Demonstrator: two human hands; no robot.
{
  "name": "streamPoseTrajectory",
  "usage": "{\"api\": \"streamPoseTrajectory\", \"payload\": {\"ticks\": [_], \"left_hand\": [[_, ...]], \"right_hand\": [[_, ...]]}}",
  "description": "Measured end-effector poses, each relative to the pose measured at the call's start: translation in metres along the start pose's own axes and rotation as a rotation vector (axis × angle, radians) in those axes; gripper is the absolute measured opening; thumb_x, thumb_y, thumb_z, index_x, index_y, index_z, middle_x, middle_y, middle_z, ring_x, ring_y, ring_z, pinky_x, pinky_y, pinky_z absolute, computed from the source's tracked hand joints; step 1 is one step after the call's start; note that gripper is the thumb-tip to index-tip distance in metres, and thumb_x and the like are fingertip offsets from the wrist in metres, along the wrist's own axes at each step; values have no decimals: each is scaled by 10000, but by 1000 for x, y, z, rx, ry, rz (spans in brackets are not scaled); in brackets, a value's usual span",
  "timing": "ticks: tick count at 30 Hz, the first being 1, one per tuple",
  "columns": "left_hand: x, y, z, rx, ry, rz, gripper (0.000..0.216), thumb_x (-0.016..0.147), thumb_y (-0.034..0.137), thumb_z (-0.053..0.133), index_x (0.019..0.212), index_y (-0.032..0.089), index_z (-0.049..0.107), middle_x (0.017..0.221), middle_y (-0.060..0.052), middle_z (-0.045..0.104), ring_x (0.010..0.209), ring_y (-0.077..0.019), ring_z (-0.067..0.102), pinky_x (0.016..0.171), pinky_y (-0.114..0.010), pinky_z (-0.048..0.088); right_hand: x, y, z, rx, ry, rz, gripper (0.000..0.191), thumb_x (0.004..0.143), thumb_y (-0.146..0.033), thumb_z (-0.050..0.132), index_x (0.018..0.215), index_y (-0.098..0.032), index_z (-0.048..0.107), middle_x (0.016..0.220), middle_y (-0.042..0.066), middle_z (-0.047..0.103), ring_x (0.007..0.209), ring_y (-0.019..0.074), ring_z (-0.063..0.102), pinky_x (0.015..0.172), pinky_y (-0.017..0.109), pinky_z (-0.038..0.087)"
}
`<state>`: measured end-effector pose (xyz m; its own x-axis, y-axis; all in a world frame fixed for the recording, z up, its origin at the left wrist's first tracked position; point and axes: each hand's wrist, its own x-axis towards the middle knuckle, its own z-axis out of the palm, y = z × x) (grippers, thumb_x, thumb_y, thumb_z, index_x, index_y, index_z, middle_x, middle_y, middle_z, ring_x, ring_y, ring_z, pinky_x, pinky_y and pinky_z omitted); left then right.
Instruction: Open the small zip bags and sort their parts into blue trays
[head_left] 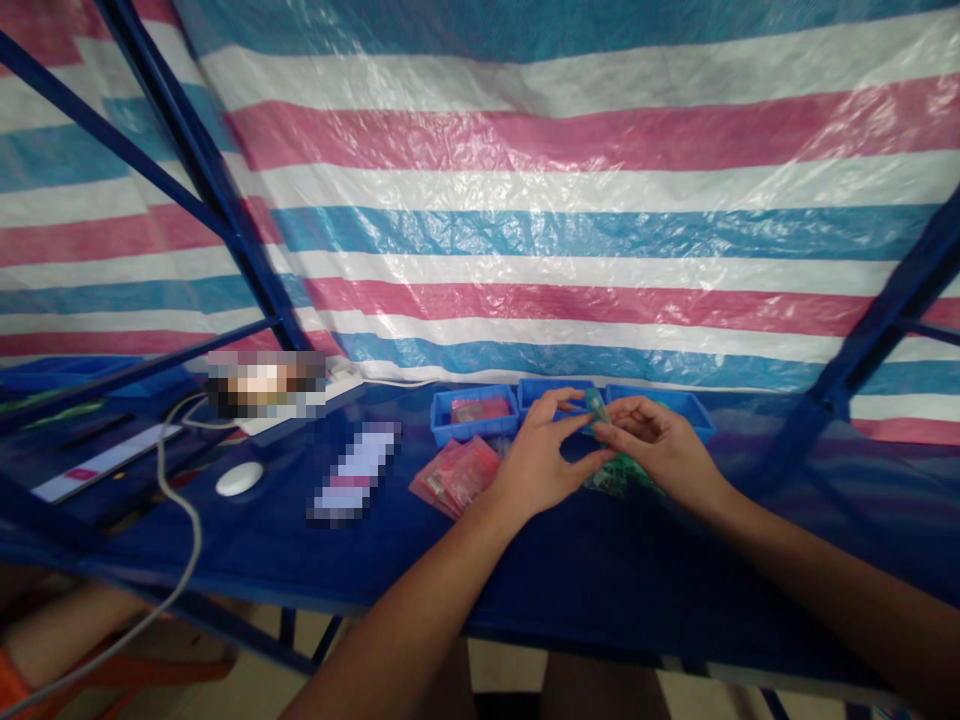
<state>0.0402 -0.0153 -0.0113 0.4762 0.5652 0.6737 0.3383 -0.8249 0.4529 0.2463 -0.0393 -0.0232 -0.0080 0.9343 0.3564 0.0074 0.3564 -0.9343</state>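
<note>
A small green, see-through packet [596, 408] is raised above the table between my two hands. My right hand [667, 445] pinches its lower end between thumb and fingertips. Beside it, my left hand [544, 450] is curved, its thumb apart from its fingers and its fingertips close to the packet's left edge; whether they touch is unclear. Under my hands lies a pile of green packets [619, 475], partly hidden by the right hand. Several flat red packets [457, 475] lie left of my left hand, partly behind the wrist.
Three blue bins stand along the back: the left bin [442, 432] holding red packets, the middle bin [529, 385] and the right bin [701, 420]. Leftward are a blurred-out phone-like object [356, 475], a white oval object [239, 478], a cable [196, 530] and blue frame bars [202, 165].
</note>
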Motion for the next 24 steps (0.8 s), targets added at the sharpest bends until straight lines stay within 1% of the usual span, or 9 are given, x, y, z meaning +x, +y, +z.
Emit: {"api": "streamPoseTrajectory", "payload": {"ticks": [2,5,8,11,14,17,19,21,24], "left_hand": [[1,0,0,-37,-3,-9,342,906,359,791,1209,207,749,1441,-120,592,1302,-264,609,1139,-430,518],[3,-2,-3,-50,21,-50,170,986,284,680,1107,192,756,1308,-107,665,1201,-232,661,1014,-367,563],[5,-1,-7,-30,25,-103,181,1030,279,607,1041,182,760,1090,-86,726,1019,-210,695,915,-340,559],[5,1,-9,-50,12,-176,186,1032,305,604,1051,187,748,952,-59,745,874,-198,693,838,-323,551],[4,2,-8,-145,9,-249,275,1007,299,643,1263,204,677,973,-47,771,853,-197,718,807,-309,557],[4,2,-6,-199,-34,-247,463,1003,304,650,1447,220,550,914,-22,766,822,-194,729,795,-306,562],[4,2,-6,-206,-59,-220,522,1014,302,630,1510,228,485,892,-9,754,797,-187,724,783,-306,564],[3,1,-5,-191,-53,-207,511,1024,297,610,1512,224,477,919,-16,756,809,-185,723,788,-313,569],[2,-1,-3,-103,-16,-191,339,1024,308,608,1348,207,614,1077,-68,760,937,-205,730,837,-337,583]], "right_hand": [[-3,-5,3,-22,-68,-13,352,832,-490,868,1059,-251,745,1025,54,771,943,234,734,849,361,610],[-5,-11,5,-74,-103,-41,314,907,-530,782,1036,-243,777,1044,64,776,860,216,735,833,369,611],[-4,-10,3,-119,25,-87,306,905,-537,781,1004,-248,750,981,48,758,738,181,693,725,336,602],[0,-4,-1,-107,177,-125,386,844,-522,847,1099,-272,700,1083,50,751,869,205,717,767,330,611],[2,0,-2,-50,117,-89,477,797,-500,893,1170,-278,694,1214,65,756,1099,251,724,943,376,604],[2,0,-1,7,-19,-25,420,791,-490,898,1099,-258,732,1123,59,797,1052,258,751,1008,423,585],[1,0,0,15,-52,-4,378,793,-490,895,1041,-247,745,1044,53,809,984,253,759,981,427,591],[1,-1,0,11,-29,7,365,789,-491,897,1004,-243,737,999,47,804,931,241,753,913,398,601],[3,-2,-2,2,93,-7,387,764,-502,912,945,-245,687,873,13,756,782,193,711,736,319,585]]}}
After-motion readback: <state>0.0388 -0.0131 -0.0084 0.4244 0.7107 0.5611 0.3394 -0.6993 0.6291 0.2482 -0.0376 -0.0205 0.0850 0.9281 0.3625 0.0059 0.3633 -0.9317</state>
